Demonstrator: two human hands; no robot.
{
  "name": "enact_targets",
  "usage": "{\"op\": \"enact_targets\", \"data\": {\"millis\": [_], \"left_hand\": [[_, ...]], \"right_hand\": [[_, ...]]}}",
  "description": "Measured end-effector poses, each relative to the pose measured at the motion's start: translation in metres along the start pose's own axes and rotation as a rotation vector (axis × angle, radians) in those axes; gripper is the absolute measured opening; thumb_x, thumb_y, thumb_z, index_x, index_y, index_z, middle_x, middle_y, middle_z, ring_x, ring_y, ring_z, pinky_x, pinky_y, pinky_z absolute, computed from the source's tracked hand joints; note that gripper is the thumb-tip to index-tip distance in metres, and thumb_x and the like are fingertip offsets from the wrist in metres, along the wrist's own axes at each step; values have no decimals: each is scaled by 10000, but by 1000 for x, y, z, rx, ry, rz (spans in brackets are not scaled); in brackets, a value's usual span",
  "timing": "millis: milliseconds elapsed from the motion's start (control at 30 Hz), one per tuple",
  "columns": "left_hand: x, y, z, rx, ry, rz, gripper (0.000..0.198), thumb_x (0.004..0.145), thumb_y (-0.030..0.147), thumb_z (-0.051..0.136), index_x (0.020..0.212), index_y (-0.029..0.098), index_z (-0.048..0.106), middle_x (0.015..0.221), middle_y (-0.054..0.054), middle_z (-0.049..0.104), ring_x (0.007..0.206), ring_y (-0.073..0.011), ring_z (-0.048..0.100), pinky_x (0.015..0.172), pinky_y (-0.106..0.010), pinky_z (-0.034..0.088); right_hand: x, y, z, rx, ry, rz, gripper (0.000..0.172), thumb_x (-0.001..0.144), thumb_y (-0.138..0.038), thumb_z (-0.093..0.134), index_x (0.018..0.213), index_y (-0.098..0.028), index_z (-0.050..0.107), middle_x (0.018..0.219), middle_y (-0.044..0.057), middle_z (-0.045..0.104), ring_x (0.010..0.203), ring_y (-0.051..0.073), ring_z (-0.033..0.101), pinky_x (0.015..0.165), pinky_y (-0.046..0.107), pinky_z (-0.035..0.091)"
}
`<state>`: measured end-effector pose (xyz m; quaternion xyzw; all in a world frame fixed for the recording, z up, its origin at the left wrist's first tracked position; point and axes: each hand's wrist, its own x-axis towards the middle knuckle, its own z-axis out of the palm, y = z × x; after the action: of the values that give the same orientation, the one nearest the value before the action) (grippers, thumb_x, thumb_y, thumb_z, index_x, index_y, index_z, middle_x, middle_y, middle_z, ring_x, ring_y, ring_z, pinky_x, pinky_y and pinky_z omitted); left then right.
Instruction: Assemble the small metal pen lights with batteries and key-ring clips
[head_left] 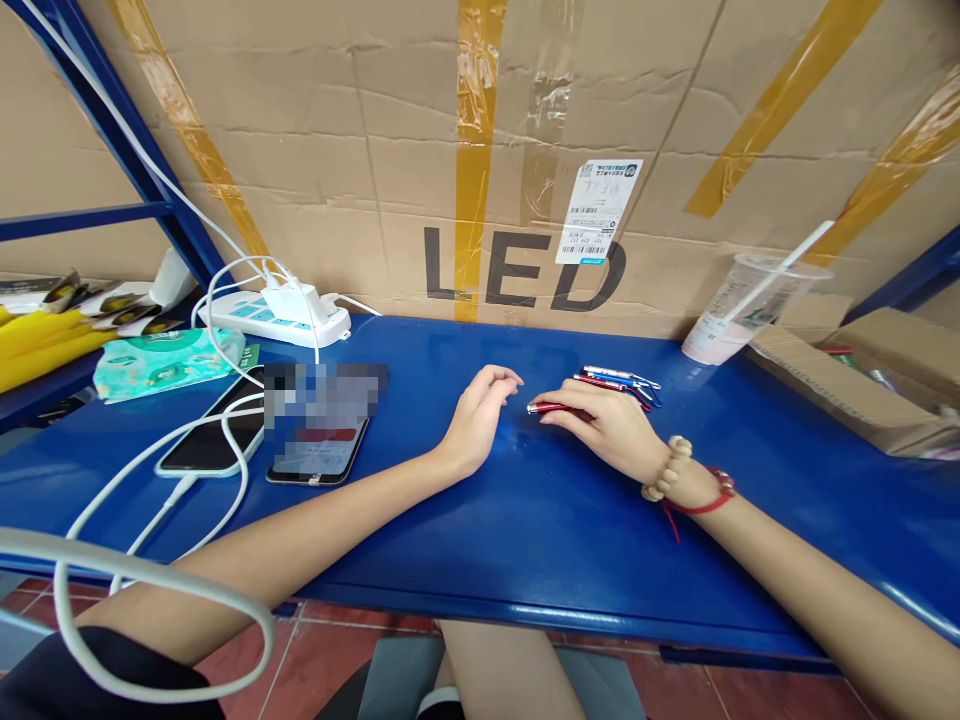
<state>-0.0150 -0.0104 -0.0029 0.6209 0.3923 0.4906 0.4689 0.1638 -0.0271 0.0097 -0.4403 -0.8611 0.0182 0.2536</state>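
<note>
My right hand (607,425), with a beaded bracelet and a red cord at its wrist, pinches a small red metallic item (546,408) whose silver end points left. Just behind that hand, several slim blue, red and silver items with cord loops (616,380) lie together on the blue table (465,540). My left hand (480,415) rests on its side on the table, left of the red item, fingers loosely curved and apart, holding nothing.
Two phones (319,450) (214,435), white cables, a power strip (277,315) and a green tissue pack (169,362) lie left. A plastic cup with a straw (739,310) and an open carton (847,405) stand right. A large cardboard box (405,130) stands behind.
</note>
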Motion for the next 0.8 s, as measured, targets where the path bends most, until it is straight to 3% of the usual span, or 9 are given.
{"op": "enact_targets", "data": {"millis": [800], "left_hand": [[-1,3,0,29,7,-12,171,792,228,382,781,180,545,869,-21,574,831,-145,516,726,-231,405]], "right_hand": [[0,1,1,-2,-17,-12,334,873,-448,405,995,-265,657,861,27,642,718,135,595,609,226,420]]}}
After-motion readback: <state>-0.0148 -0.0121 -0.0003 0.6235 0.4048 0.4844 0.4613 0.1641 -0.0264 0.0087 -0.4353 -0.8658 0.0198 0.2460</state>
